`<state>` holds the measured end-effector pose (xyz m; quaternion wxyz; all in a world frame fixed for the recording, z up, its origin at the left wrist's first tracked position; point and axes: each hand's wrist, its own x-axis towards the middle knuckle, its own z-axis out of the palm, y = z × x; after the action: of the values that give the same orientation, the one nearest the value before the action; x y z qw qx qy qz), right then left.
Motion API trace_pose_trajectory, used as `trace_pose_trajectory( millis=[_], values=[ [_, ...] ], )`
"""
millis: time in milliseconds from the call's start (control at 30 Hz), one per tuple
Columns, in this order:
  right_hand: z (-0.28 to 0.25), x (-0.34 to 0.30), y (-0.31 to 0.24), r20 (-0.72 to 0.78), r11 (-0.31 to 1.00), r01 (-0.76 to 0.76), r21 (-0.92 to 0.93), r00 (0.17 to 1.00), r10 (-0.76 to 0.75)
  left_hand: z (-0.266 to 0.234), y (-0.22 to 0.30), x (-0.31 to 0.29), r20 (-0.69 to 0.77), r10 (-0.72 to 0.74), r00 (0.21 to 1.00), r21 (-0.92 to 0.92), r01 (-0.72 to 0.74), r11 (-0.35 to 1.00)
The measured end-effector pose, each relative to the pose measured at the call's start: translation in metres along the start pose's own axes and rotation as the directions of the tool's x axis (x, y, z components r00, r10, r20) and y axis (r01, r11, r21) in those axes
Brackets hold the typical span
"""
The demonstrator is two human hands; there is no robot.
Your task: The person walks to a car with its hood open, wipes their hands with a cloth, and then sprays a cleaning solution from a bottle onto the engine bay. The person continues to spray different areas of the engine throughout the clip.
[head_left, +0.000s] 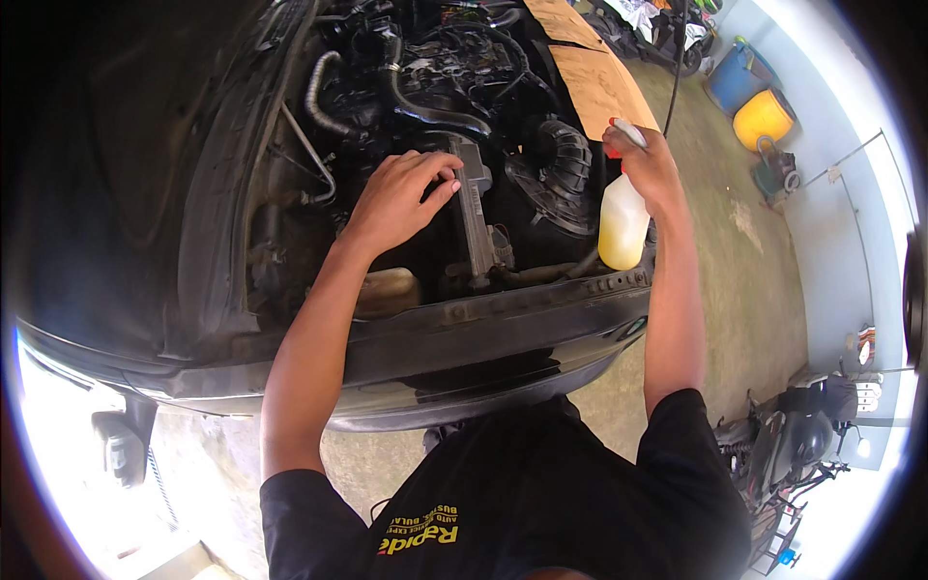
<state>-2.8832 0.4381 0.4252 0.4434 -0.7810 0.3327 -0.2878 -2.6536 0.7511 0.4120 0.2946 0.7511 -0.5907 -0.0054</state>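
I lean over the open engine bay (445,87) of a black car. My left hand (396,198) rests flat on a dark engine part, its fingertips touching a grey metal bracket (474,213). My right hand (646,166) grips the trigger head of a translucent spray bottle (622,224) holding yellowish liquid. The bottle hangs upright over the right side of the bay, beside a black ribbed air duct (561,169).
Black hoses (435,111) cross the bay's far side. Brown cardboard sheets (599,82) lie beyond the car. A blue drum (735,75) and a yellow drum (764,116) stand by the wall at right. A motorbike (802,435) is parked at lower right on the concrete floor.
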Motion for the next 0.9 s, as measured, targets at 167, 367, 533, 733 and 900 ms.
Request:
trace_pose_trajectory(
  millis=[167,367,533,733,900],
  values=[
    [0.004,-0.004,-0.008,0.009,0.976,-0.088,0.199,0.996,0.088,0.0,-0.003,-0.002,0.008,-0.021,1.0,0.008,0.021,1.0],
    [0.005,0.001,-0.018,-0.033,0.982,-0.002,0.19,0.999,0.009,-0.002,-0.002,-0.001,0.011,-0.018,1.0,-0.001,0.018,1.0],
    [0.009,0.006,-0.024,-0.109,0.99,0.061,0.125,0.993,-0.047,-0.005,-0.005,-0.001,-0.014,0.01,1.0,-0.008,-0.01,1.0],
    [0.007,0.004,-0.035,-0.094,0.992,0.0,0.13,0.996,0.012,-0.008,-0.003,-0.005,-0.023,0.007,1.0,0.012,-0.007,1.0],
    [0.003,0.005,-0.036,-0.113,0.995,0.026,0.095,0.993,-0.015,-0.008,-0.003,-0.005,-0.001,0.037,0.999,0.014,-0.036,0.999]
  ],
)
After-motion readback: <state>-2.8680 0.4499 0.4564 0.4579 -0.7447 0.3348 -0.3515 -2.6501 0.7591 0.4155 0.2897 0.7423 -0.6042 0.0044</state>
